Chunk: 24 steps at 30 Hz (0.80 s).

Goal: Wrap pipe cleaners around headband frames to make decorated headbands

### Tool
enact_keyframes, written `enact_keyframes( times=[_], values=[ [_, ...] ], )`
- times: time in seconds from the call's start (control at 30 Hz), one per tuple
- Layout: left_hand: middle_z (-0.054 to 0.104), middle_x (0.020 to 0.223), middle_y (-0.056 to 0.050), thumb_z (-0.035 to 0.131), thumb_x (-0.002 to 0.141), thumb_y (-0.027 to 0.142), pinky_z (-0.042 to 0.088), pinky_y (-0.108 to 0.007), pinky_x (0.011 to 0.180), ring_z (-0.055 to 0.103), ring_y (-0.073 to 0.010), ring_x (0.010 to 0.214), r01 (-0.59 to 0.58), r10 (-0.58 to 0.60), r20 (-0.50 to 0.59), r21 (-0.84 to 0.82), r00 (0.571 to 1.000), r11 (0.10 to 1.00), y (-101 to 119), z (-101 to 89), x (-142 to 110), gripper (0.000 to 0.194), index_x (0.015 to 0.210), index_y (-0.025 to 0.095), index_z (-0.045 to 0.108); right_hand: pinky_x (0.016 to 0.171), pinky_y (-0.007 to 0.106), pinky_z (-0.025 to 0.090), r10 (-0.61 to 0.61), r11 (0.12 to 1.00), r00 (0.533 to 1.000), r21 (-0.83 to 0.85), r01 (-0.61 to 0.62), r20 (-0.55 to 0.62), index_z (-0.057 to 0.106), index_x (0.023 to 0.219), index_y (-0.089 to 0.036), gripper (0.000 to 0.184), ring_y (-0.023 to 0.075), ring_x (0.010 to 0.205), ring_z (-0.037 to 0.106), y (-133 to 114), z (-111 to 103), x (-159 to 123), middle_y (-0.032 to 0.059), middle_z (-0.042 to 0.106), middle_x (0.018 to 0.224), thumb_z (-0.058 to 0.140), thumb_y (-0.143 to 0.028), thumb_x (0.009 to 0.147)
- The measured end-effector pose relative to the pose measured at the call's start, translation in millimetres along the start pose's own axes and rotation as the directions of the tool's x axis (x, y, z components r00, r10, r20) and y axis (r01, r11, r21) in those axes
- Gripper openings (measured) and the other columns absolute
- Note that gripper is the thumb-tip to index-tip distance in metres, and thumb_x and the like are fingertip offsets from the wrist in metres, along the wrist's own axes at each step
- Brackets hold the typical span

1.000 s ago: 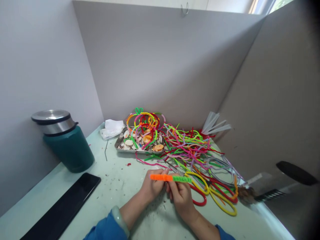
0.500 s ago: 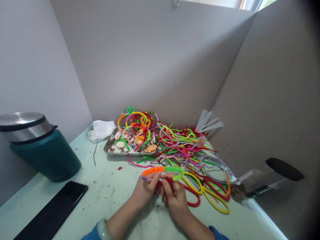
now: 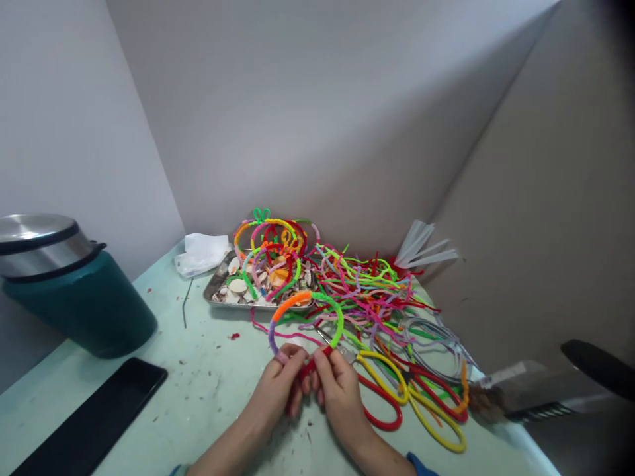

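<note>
My left hand (image 3: 278, 383) and my right hand (image 3: 337, 390) meet low in the middle of the head view, fingers pinched together. Between them stands a twisted pipe-cleaner ring (image 3: 297, 311), purple at the left, orange on top, green at the right, red at the bottom where both hands grip its ends. Behind lies a heap of loose coloured pipe cleaners (image 3: 367, 284). Red and yellow loops (image 3: 421, 396) lie just right of my right hand.
A metal tray (image 3: 218, 287) of shells and bent hoops sits at the back. A teal jar with a steel lid (image 3: 69, 291) stands left, a black phone (image 3: 84, 423) lies at front left, a crumpled tissue (image 3: 201, 254) near the wall. Grey partition walls enclose the pale green table (image 3: 208, 377).
The straight orange and green twisted stick has been bent upward into a ring, its ends brought together between my two hands. The camera has shifted slightly.
</note>
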<state>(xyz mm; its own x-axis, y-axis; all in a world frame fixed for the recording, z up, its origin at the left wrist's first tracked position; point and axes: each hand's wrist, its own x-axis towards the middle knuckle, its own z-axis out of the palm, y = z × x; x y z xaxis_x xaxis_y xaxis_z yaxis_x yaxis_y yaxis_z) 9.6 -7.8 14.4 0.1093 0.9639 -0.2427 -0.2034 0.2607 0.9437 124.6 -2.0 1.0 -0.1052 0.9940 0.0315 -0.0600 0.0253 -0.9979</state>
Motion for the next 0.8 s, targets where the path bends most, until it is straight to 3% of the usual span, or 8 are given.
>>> enact_keyframes(
  times=[0.13,0.27,0.37,0.53,0.63,0.8],
  values=[
    [0.05,0.056,0.006,0.049,0.081,0.036,0.024,-0.017,0.034,0.037,-0.0041,0.033,-0.028,0.035,0.147,-0.048,0.989,0.998,-0.1,-3.6,-6.1,0.02,0.089,0.019,0.042,0.035,0.017,0.025,0.112,0.993,0.993,0.024,-0.111,-0.025,0.043,0.062,-0.018,0.042,0.0047,0.036,0.034,5.0,-9.6,1.6,-0.006,0.042,0.046,0.051,-0.055,0.08],
    [0.049,0.055,0.005,0.041,0.088,0.042,0.023,-0.017,0.036,0.034,-0.0038,0.036,-0.045,0.033,0.129,0.092,0.991,0.995,-1.6,-6.9,-5.4,0.025,0.082,0.018,0.044,0.034,0.017,0.025,0.176,0.984,0.984,0.023,-0.175,-0.041,0.045,0.062,-0.017,0.045,0.0045,0.035,0.034,9.1,-15.9,-0.7,-0.0048,0.044,0.046,0.052,-0.059,0.078],
    [0.05,0.056,0.003,0.043,0.086,0.047,0.024,-0.018,0.036,0.035,-0.0044,0.037,-0.029,0.012,0.12,0.137,0.993,0.99,-4.7,-7.4,-0.1,0.031,0.086,0.017,0.047,0.034,0.018,0.024,0.181,0.983,0.981,0.0,-0.181,-0.07,0.049,0.067,-0.017,0.043,0.0055,0.034,0.034,10.3,-16.4,-3.7,-0.0036,0.046,0.046,0.052,-0.059,0.077],
    [0.054,0.061,0.001,0.045,0.085,0.049,0.026,-0.018,0.038,0.04,-0.0058,0.039,-0.039,0.029,0.218,0.044,0.975,0.998,-5.7,-3.9,3.8,0.033,0.092,0.016,0.048,0.035,0.021,0.027,0.152,0.987,0.983,-0.038,-0.156,-0.103,0.051,0.067,-0.019,0.039,0.0082,0.035,0.036,10.5,-17.5,-7.2,-0.003,0.045,0.046,0.052,-0.056,0.079],
    [0.054,0.058,0.0,0.036,0.087,0.051,0.025,-0.019,0.037,0.04,-0.0063,0.036,-0.053,0.054,0.209,-0.014,0.976,0.999,-3.6,-1.1,2.9,0.037,0.086,0.016,0.048,0.036,0.02,0.028,0.138,0.989,0.987,-0.048,-0.142,-0.087,0.049,0.064,-0.018,0.042,0.0076,0.037,0.037,12.4,-19.4,-5.0,-0.0031,0.045,0.047,0.052,-0.057,0.078],
    [0.051,0.051,0.0,0.035,0.087,0.054,0.024,-0.02,0.036,0.037,-0.0054,0.034,-0.104,0.077,0.14,0.197,0.987,0.975,-2.4,-1.3,1.1,0.047,0.066,0.014,0.051,0.035,0.019,0.026,0.097,0.994,0.995,-0.056,-0.099,-0.038,0.047,0.067,-0.018,0.042,0.0066,0.038,0.035,12.6,-18.3,-1.6,-0.0051,0.043,0.048,0.05,-0.058,0.079]
  ],
)
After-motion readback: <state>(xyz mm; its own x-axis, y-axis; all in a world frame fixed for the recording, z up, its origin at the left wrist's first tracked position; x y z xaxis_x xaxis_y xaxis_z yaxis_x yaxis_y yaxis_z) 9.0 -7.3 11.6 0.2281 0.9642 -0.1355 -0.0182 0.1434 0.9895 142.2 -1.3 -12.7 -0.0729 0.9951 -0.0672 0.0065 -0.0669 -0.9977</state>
